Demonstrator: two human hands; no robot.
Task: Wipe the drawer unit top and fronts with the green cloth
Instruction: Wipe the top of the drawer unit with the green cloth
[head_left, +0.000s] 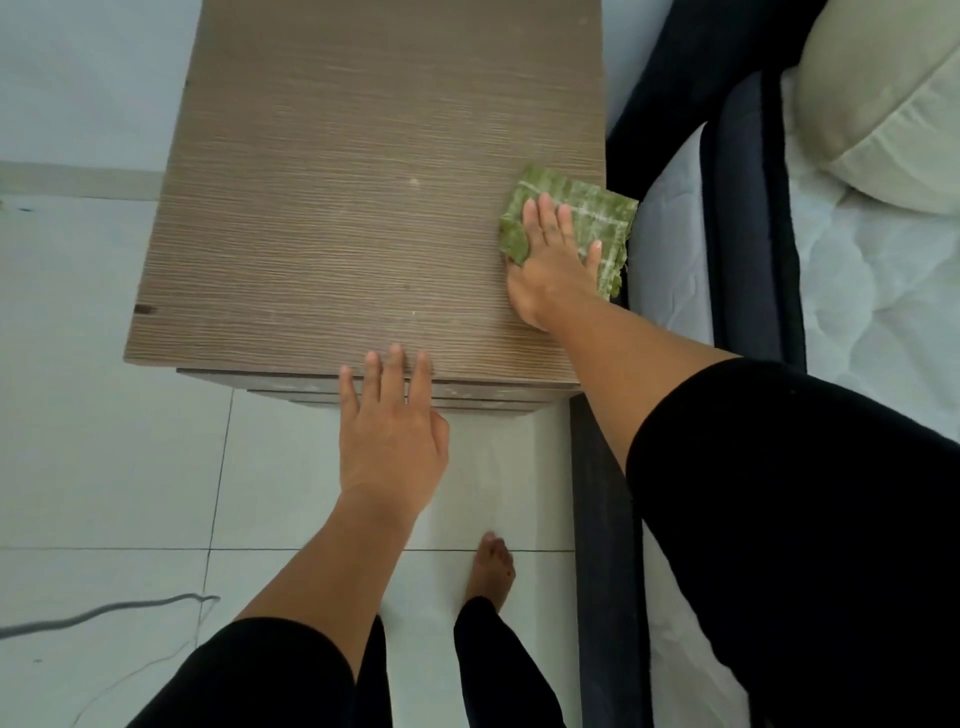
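Observation:
The drawer unit (332, 208) has a brown wood-grain top, seen from above; its drawer fronts show only as thin edges below the near rim. The green cloth (597, 213) lies flat at the top's right edge, partly overhanging it. My right hand (550, 260) presses flat on the cloth, fingers spread, thumb tucked at the cloth's left side. My left hand (387, 421) rests with its fingertips on the top's front edge, fingers apart, holding nothing.
A bed with a dark frame (748, 218), white mattress and cream pillow (883, 98) stands tight against the unit's right side. White tiled floor (104, 415) surrounds the unit on the left and front. A grey cable (104, 613) lies on the floor. My bare foot (491, 566) stands near the unit.

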